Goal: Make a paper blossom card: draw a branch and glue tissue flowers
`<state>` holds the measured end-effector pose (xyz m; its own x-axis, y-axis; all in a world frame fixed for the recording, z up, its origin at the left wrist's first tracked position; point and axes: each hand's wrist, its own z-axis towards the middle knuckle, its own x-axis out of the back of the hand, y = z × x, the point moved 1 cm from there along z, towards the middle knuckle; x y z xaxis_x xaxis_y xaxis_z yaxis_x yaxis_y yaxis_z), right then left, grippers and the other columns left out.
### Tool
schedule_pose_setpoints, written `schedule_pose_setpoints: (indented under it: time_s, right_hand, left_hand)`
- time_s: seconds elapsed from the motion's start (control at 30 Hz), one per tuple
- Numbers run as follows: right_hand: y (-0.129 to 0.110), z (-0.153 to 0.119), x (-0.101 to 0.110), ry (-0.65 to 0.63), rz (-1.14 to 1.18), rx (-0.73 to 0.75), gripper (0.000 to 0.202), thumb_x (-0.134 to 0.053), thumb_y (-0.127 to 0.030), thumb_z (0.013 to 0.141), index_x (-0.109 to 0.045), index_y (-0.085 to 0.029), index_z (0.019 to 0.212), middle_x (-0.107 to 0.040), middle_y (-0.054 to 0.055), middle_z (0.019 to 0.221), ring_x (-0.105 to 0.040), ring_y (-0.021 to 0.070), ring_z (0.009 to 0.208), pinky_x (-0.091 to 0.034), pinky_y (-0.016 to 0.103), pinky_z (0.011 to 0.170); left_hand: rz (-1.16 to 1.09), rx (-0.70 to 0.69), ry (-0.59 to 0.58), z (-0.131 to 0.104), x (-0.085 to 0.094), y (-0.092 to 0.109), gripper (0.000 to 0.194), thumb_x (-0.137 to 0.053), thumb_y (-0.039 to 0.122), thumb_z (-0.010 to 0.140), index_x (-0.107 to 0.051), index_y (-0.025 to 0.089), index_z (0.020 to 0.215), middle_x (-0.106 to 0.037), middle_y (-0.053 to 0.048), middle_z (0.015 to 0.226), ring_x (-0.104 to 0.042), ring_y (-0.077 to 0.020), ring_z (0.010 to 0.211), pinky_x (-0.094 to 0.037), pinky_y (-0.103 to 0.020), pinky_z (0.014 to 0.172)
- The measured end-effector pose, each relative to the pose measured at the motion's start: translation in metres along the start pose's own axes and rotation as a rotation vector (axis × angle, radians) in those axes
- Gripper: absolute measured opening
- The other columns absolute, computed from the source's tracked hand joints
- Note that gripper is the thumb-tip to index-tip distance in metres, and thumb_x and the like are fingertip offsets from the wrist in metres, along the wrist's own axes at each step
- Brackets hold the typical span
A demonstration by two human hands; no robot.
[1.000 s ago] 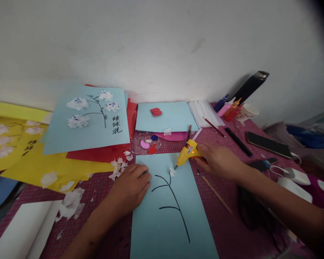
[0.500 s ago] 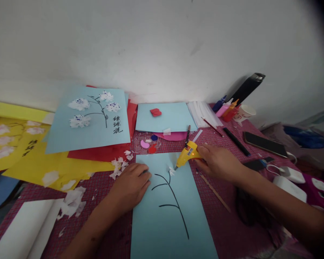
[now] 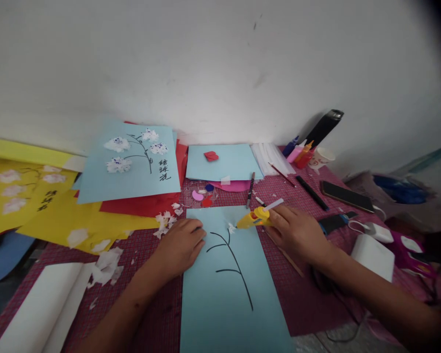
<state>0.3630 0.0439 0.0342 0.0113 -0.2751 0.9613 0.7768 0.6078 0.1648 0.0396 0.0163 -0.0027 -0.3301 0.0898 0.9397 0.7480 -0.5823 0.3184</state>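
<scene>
My right hand (image 3: pixel 297 233) is closed around a yellow hot glue gun (image 3: pixel 253 218) with a clear glue stick jutting from its back. Its nozzle points left, at a small tuft of white paper (image 3: pixel 232 228) on a light blue sheet (image 3: pixel 238 323). A black branch (image 3: pixel 235 262) is drawn on this sheet, below the tuft. On the sheet's left edge rests my left hand (image 3: pixel 183 243), fingers curled; a small dark spot shows at its fingertips, and what they hold, if anything, is hidden. Torn white paper bits (image 3: pixel 165 223) lie beside that hand.
A blue card with white paper flowers (image 3: pixel 132 184) leans at the back left, over red and yellow sheets (image 3: pixel 91 225). Glue sticks (image 3: pixel 270 159), paint bottles (image 3: pixel 303 156), a paper cup (image 3: pixel 322 157), a marker (image 3: pixel 312 192) and a phone (image 3: pixel 347 196) lie at right.
The glue gun has tipped lower and rolled in my right hand, its nozzle still by the white tuft. My left hand stays at the sheet's edge. The camera view has shifted slightly.
</scene>
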Motion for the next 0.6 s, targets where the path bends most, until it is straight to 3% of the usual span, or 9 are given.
schedule_pose_setpoints:
  time_s: [0.33, 0.4, 0.5, 0.6]
  right_hand:
    - [-0.007, -0.008, 0.028, 0.01, -0.111, 0.023, 0.018, -0.051, -0.025, 0.095, -0.067, -0.02, 0.098, -0.066, 0.009, 0.089, -0.058, 0.023, 0.082, -0.04, 0.032, 0.071]
    - [0.001, -0.013, 0.033, 0.065, -0.089, -0.112, 0.018, -0.052, -0.03, 0.094, -0.066, -0.018, 0.099, -0.067, 0.011, 0.094, -0.06, 0.0243, 0.083, -0.041, 0.032, 0.069]
    - [0.024, -0.021, 0.032, 0.11, 0.047, -0.431, 0.031, -0.054, -0.045, 0.091, -0.062, -0.016, 0.098, -0.068, 0.012, 0.089, -0.062, 0.0235, 0.072, -0.04, 0.03, 0.058]
    - [0.052, -0.026, 0.017, 0.021, 0.274, -0.659, 0.036, -0.056, -0.05, 0.087, -0.062, -0.015, 0.096, -0.067, 0.007, 0.077, -0.06, 0.0203, 0.062, -0.039, 0.027, 0.053]
  left_hand:
    - [0.004, -0.009, 0.026, -0.003, 0.005, 0.003, 0.017, -0.051, 0.023, 0.094, -0.067, 0.018, 0.098, -0.061, -0.008, 0.107, -0.055, -0.0217, 0.101, -0.045, -0.039, 0.092]
    - [0.009, -0.006, 0.023, -0.003, 0.005, 0.004, 0.017, -0.051, 0.023, 0.093, -0.067, 0.018, 0.098, -0.061, -0.008, 0.106, -0.056, -0.0216, 0.101, -0.045, -0.039, 0.092]
    - [0.008, -0.005, 0.022, -0.004, 0.005, 0.004, 0.017, -0.051, 0.022, 0.093, -0.067, 0.018, 0.098, -0.061, -0.008, 0.107, -0.056, -0.0217, 0.101, -0.044, -0.039, 0.092]
    - [0.007, -0.008, 0.025, -0.004, 0.003, 0.002, 0.017, -0.051, 0.023, 0.093, -0.067, 0.019, 0.098, -0.061, -0.008, 0.107, -0.056, -0.022, 0.1, -0.044, -0.039, 0.091]
